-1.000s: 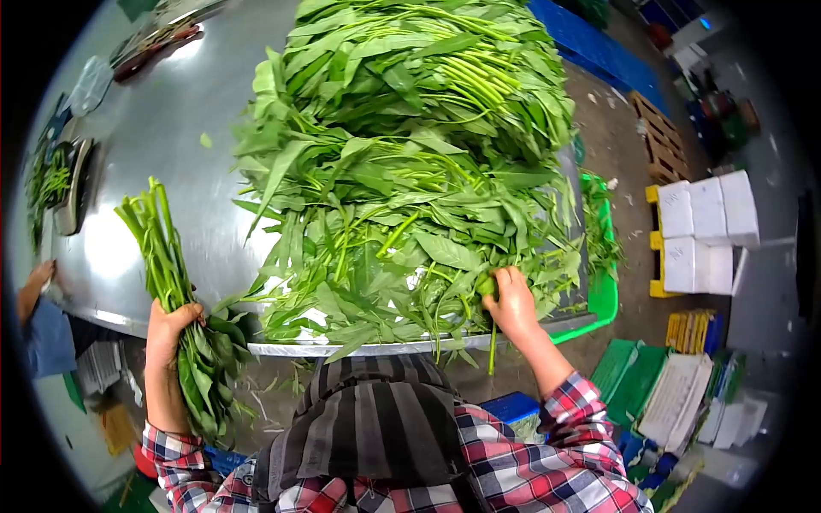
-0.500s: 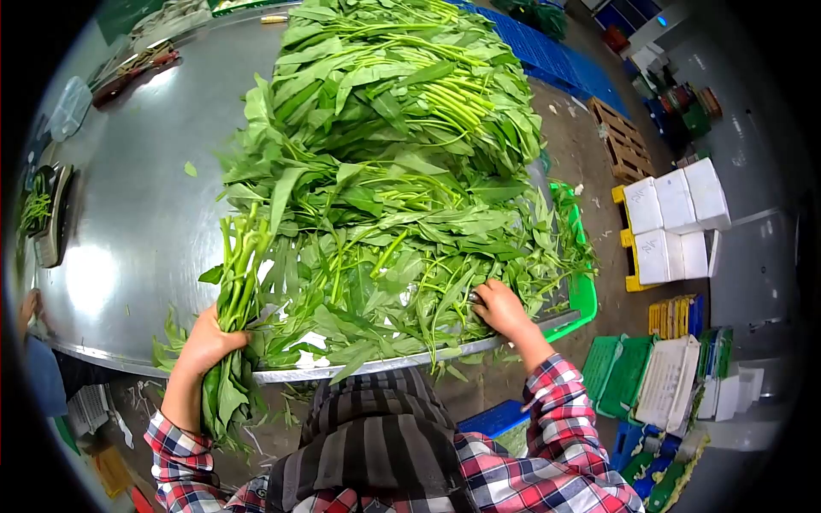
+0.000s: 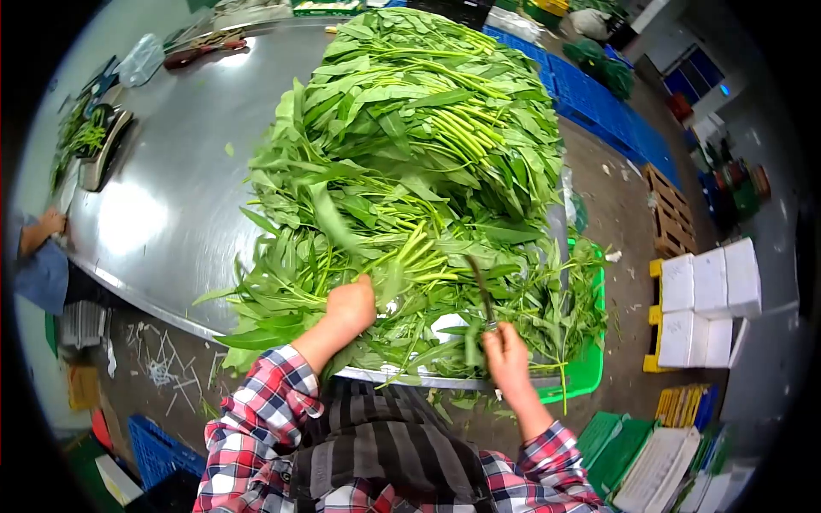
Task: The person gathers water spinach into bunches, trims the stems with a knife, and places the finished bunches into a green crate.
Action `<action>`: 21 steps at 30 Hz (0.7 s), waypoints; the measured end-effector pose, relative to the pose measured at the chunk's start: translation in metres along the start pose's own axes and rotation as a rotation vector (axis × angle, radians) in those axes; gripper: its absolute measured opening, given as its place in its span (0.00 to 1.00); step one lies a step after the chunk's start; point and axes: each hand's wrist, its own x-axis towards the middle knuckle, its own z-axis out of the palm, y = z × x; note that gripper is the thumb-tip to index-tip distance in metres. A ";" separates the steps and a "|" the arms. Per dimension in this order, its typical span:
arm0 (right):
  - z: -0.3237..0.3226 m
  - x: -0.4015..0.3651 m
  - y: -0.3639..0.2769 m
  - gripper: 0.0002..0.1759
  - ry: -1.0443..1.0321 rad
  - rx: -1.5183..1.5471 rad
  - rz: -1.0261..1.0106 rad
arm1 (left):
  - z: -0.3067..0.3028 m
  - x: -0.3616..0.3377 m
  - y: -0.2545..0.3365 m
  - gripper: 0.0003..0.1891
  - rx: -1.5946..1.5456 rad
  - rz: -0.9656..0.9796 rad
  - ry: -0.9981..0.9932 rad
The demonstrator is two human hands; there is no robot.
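Long-leafed green stalks, which look like water spinach, are heaped on the metal table. My left hand is closed around a bunch of water spinach near the table's front edge. The bunch's cut stem ends point up and to the right, and its leaves spread out to the left of my wrist. In my right hand is a knife with a thin, dark blade pointing up and away from me. The blade stands to the right of the stem ends, apart from them. Loose leaves lie under both hands.
A green crate with leaves in it adjoins the table's right edge. White boxes and a wooden pallet stand beyond it. Another person's hand rests at the left table edge. A red-handled tool lies at the far left.
My left hand has brought the bunch rightward and tipped its stems to the right. The knife in my right hand now points upward and shows clearly. My view has shifted too.
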 end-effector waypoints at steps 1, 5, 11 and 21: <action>0.014 0.003 0.003 0.20 -0.002 -0.050 -0.136 | 0.000 -0.001 0.005 0.14 0.011 -0.047 -0.001; 0.053 0.016 -0.006 0.21 -0.243 -0.096 -0.165 | 0.009 -0.003 0.013 0.12 0.054 -0.135 0.005; 0.095 0.046 -0.008 0.15 -0.183 -0.410 -0.362 | 0.021 -0.003 0.012 0.13 0.119 -0.111 0.067; 0.097 0.044 -0.003 0.15 -0.386 -0.429 -0.186 | 0.004 -0.001 -0.003 0.13 -0.051 -0.112 0.060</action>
